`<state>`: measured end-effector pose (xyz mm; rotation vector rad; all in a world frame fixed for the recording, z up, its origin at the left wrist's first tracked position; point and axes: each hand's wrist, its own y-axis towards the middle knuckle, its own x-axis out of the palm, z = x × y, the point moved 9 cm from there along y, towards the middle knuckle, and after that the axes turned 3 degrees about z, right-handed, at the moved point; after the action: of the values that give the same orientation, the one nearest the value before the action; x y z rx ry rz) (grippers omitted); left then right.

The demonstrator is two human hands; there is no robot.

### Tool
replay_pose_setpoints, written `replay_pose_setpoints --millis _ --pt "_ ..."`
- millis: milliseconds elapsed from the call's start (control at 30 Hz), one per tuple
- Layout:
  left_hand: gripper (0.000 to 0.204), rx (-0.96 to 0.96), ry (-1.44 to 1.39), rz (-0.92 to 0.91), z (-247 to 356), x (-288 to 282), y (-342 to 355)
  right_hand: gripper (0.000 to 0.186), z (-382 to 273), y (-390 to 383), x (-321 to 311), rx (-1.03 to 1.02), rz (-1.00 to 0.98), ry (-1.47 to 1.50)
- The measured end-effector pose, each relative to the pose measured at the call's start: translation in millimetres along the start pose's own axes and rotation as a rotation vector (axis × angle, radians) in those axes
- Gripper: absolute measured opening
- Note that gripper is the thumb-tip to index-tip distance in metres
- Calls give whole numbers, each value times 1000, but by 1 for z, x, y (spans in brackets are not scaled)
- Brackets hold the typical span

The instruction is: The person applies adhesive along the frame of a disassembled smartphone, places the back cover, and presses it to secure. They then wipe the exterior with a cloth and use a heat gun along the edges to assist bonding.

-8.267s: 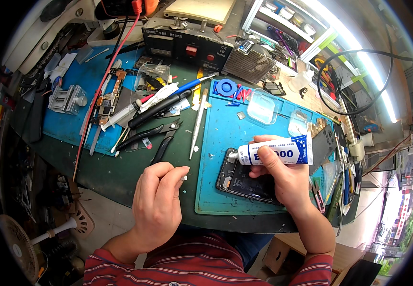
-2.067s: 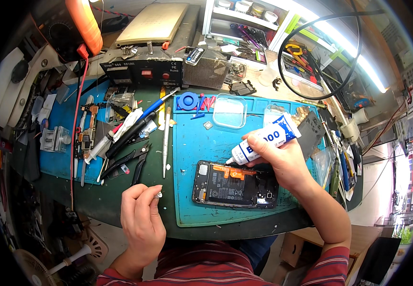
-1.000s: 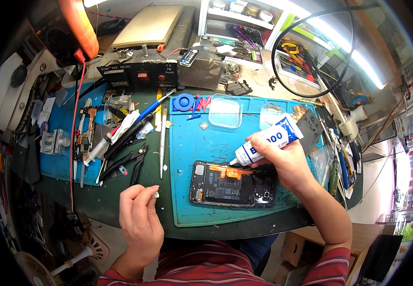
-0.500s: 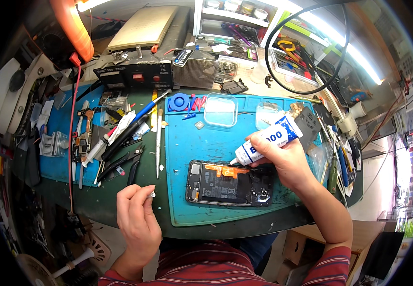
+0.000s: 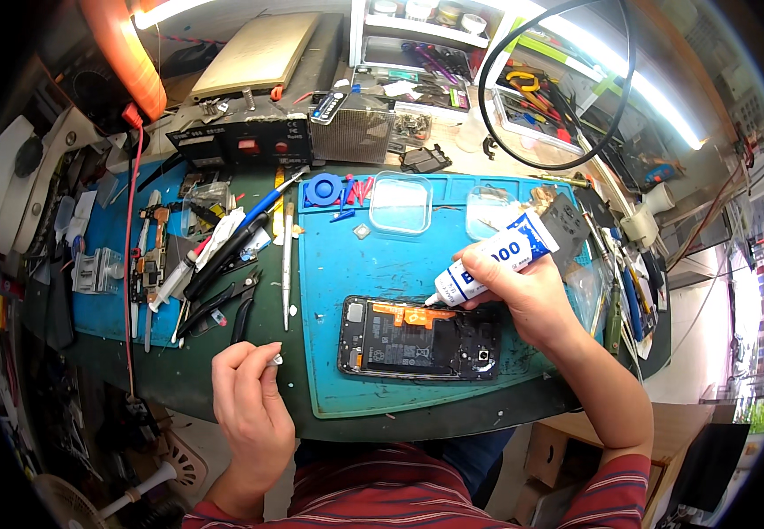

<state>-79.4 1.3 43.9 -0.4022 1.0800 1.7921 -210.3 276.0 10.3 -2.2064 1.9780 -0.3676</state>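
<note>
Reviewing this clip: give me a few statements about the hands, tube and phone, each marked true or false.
1. The right hand holds a white tube. True.
2. The tube's tip points at the opened phone. True.
3. The phone lies on the bare green table. False: it lies on the blue mat.
4. The left hand grips tweezers. False: it pinches a small white bit.
5. The left hand touches the phone. False: it is apart, left of the mat.

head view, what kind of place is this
Most likely a phone repair bench: an opened phone lies on a blue work mat, the right hand holds a glue tube at it, and tweezers and pliers lie alongside.
</note>
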Motion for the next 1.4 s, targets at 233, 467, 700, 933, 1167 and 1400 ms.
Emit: replay_pose_setpoints --millis 233,467,700,933,1167,1400 --pt "20 4 9 -3 1 0 0 37 0 -1 -3 -1 2 2" --pt "20 0 5 -11 1 1 0 38 0 -2 -5 -9 16 5" --pt "20 0 5 -8 2 1 0 38 1 -1 -8 0 14 -2" --pt "17 -54 -28 -1 -1 1 -1 28 -2 -4 -9 -47 42 -45" --pt "17 -53 -17 -2 -1 1 -1 36 0 -4 -16 -5 53 -13" --pt "16 -47 -8 -1 0 1 -1 36 -1 -5 -16 -16 42 -14"
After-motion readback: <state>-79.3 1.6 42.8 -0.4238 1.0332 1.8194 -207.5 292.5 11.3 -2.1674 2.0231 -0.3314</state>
